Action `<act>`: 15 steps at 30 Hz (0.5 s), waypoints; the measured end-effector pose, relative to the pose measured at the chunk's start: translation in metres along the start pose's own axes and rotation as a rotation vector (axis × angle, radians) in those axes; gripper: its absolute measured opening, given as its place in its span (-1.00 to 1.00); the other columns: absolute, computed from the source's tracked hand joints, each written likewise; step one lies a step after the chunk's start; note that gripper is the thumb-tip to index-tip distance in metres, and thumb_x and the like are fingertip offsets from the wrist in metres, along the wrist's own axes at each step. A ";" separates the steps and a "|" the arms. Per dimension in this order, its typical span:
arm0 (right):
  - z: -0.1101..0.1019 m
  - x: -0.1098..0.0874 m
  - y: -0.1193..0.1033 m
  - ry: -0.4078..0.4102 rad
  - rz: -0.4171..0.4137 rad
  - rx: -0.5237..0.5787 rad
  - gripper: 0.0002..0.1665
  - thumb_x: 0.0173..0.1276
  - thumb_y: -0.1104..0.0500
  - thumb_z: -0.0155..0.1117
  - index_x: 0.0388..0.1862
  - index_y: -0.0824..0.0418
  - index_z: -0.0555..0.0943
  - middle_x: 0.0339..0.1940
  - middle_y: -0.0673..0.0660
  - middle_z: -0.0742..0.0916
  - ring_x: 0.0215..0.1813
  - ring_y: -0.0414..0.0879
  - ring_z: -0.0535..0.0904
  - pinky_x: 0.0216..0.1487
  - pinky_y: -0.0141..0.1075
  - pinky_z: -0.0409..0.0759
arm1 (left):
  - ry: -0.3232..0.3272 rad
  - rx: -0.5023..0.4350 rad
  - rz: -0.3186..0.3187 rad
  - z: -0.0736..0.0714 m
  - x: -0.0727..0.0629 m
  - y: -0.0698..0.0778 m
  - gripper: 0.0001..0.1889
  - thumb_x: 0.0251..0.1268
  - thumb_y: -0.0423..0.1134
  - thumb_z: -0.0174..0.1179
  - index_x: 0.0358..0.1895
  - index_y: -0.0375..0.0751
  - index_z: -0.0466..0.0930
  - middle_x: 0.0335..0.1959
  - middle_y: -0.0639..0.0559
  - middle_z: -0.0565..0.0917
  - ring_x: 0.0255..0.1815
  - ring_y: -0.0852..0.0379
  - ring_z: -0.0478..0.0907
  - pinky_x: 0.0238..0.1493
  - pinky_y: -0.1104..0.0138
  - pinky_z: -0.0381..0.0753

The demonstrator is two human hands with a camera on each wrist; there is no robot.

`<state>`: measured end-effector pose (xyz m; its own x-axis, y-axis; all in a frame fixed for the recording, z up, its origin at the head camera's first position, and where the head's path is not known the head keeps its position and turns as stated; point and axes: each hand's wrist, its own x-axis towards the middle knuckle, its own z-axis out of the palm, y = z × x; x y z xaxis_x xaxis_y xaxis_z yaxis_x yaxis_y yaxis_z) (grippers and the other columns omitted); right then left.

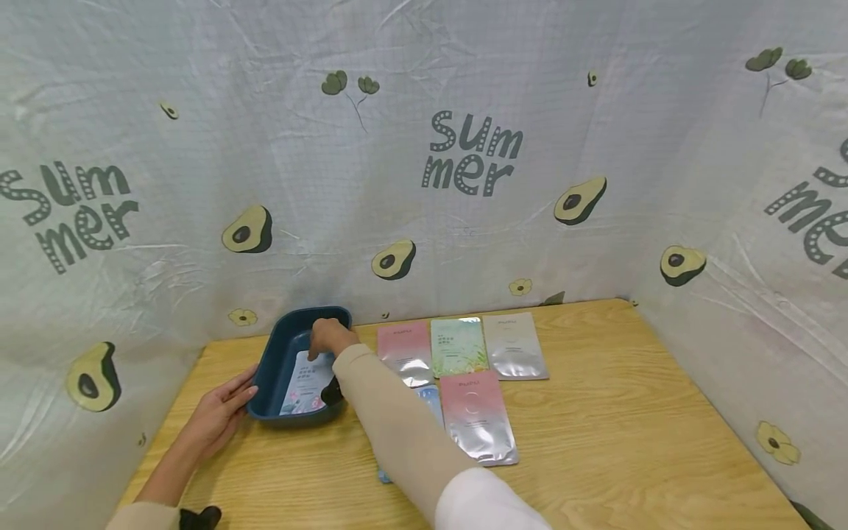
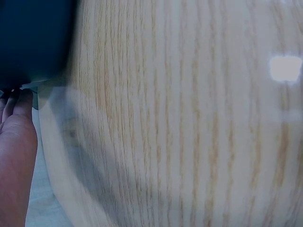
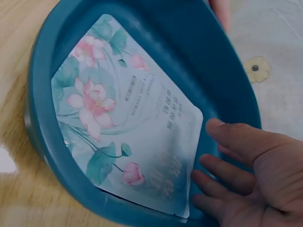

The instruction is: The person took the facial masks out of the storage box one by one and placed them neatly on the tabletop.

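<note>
A dark teal plastic basin (image 1: 298, 422) stands at the left of the table, with a flat face mask packet (image 1: 306, 383) lying inside it. Pink lotus flowers and green leaves decorate the packet's pale face. My right hand (image 1: 329, 338) is over the basin; in the right wrist view its fingers are spread and loosely bent at the packet's edge, gripping nothing. Along the basin's left side, my left hand (image 1: 215, 416) touches the outer wall near the rim with extended fingers. The left wrist view shows only part of that hand, beside the basin.
Right of the basin lie a pink packet (image 1: 404, 350), a green one (image 1: 457, 346) and a cream one (image 1: 515, 346). Nearer are another pink packet (image 1: 477, 416) and a blue one (image 1: 430, 401), partly under my right sleeve. A printed sheet (image 1: 464, 243) hangs behind the wooden table (image 1: 596, 442).
</note>
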<state>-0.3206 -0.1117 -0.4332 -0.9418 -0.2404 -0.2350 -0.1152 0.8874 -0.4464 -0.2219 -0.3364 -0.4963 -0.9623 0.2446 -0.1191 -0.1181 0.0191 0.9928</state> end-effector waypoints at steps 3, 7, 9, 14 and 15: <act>0.002 0.001 -0.001 -0.006 -0.009 -0.035 -0.78 0.26 0.11 0.55 -0.12 0.06 0.79 -0.07 -0.07 0.74 -0.15 -0.20 0.53 -0.13 -0.31 0.60 | -0.003 -0.013 0.014 0.001 0.000 0.000 -0.23 0.62 -0.22 0.04 0.61 -0.44 -0.21 0.26 0.52 0.42 0.14 0.67 0.41 0.11 0.62 0.49; 0.005 0.010 0.002 -0.043 -0.036 -0.036 -0.67 0.28 0.19 0.52 0.04 0.02 0.78 0.02 -0.10 0.75 -0.13 -0.22 0.56 -0.13 -0.32 0.61 | 0.000 -0.013 0.006 0.003 -0.001 0.000 -0.25 0.63 -0.22 0.02 0.61 -0.42 -0.21 0.42 0.39 0.33 0.16 0.66 0.41 0.12 0.61 0.48; 0.008 0.017 0.003 -0.063 -0.047 -0.030 -0.61 0.28 0.21 0.52 0.09 -0.01 0.77 0.07 -0.11 0.75 -0.11 -0.23 0.57 -0.09 -0.33 0.62 | 0.005 -0.012 -0.012 0.004 -0.002 0.001 -0.24 0.63 -0.20 0.02 0.62 -0.39 -0.21 0.58 0.12 0.13 0.16 0.67 0.39 0.13 0.62 0.47; 0.014 0.032 0.004 -0.088 -0.052 -0.045 -0.66 0.25 0.19 0.56 0.01 -0.02 0.79 -0.01 -0.13 0.76 -0.14 -0.24 0.56 -0.09 -0.35 0.61 | 0.016 -0.010 -0.038 0.005 -0.003 0.003 -0.23 0.63 -0.19 0.03 0.64 -0.35 -0.21 0.62 -0.33 -0.21 0.15 0.68 0.38 0.14 0.63 0.46; 0.014 0.033 0.003 -0.093 -0.043 -0.044 -0.69 0.24 0.18 0.56 -0.03 -0.01 0.80 -0.05 -0.13 0.76 -0.17 -0.24 0.56 -0.12 -0.35 0.60 | 0.017 -0.009 -0.039 0.005 -0.003 0.003 -0.24 0.63 -0.19 0.03 0.64 -0.35 -0.21 0.62 -0.34 -0.21 0.15 0.68 0.38 0.14 0.63 0.46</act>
<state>-0.3474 -0.1227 -0.4548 -0.9023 -0.3127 -0.2967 -0.1710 0.8914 -0.4196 -0.2181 -0.3319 -0.4924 -0.9608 0.2278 -0.1583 -0.1580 0.0196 0.9872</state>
